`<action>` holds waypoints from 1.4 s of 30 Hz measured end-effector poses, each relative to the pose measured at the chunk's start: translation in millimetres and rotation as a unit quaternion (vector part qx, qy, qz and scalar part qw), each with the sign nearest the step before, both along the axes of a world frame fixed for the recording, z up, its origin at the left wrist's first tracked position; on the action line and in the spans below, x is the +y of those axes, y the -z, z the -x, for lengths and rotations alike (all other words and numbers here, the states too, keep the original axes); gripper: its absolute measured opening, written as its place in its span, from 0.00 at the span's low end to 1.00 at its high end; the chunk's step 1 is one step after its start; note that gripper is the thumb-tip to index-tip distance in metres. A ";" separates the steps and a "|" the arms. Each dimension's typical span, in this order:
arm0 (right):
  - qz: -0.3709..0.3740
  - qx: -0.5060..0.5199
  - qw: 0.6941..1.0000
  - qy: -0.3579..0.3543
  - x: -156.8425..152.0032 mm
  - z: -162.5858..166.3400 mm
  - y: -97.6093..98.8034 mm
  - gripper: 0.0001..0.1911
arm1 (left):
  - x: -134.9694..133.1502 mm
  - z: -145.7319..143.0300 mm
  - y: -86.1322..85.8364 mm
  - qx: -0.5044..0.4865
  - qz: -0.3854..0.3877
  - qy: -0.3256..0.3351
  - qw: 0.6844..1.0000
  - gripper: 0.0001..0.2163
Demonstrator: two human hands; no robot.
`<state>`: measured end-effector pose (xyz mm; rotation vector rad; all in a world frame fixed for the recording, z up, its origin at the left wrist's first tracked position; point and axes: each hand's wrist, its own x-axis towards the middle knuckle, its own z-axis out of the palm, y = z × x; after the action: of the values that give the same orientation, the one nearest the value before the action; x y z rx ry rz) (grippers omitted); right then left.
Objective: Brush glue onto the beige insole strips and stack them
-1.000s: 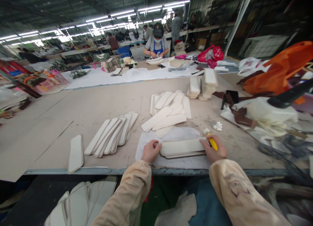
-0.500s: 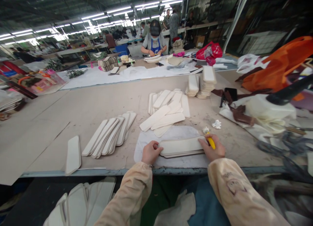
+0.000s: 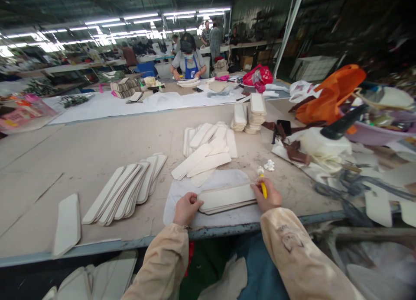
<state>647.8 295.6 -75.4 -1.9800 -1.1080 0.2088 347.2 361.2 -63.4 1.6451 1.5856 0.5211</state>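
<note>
A short stack of long, white, round-cornered panels (image 3: 227, 197) lies across a pale sheet (image 3: 175, 202) near the table's front edge. My left hand (image 3: 186, 208) is closed, its thumb and fingertips pinching the left end of the stack. At the right end, my right hand (image 3: 269, 194) grips the panels between thumb and fingers. A slim yellow tool (image 3: 264, 188) is also tucked in that hand; its tip is hard to make out. Just beyond the sheet lies a loose pile of similar panels (image 3: 208, 157).
A fanned row of panels (image 3: 123, 189) and a single panel (image 3: 67, 224) lie to the left. Stacked panels (image 3: 256, 111) stand at the back right. White crumpled scraps (image 3: 269, 165), a white jug (image 3: 325, 146) and an orange bag (image 3: 331, 94) are on the right. A co-worker (image 3: 188, 64) sits opposite.
The view has turned to the right, so everything appears shifted left. Both hands keep their places at the ends of the stack, and the yellow tool stays in my right hand.
</note>
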 end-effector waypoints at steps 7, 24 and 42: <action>0.032 -0.050 0.998 -0.007 2.9 -0.5 0.0 0.14 | 1.0 -0.1 -1.7 -0.003 0.009 0.003 1.000 0.07; -0.095 -0.200 0.927 -0.304 -10.4 60.2 -7.7 0.08 | 3.8 1.1 -7.0 0.022 0.008 0.007 1.000 0.10; -0.015 -0.252 0.958 -0.135 -19.8 2.8 30.1 0.12 | 4.9 0.1 -7.1 -0.008 0.032 -0.008 0.999 0.08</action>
<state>645.0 275.8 -105.5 -1.8976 -1.6992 -0.1847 347.0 366.2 -56.3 1.5774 1.5892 0.4849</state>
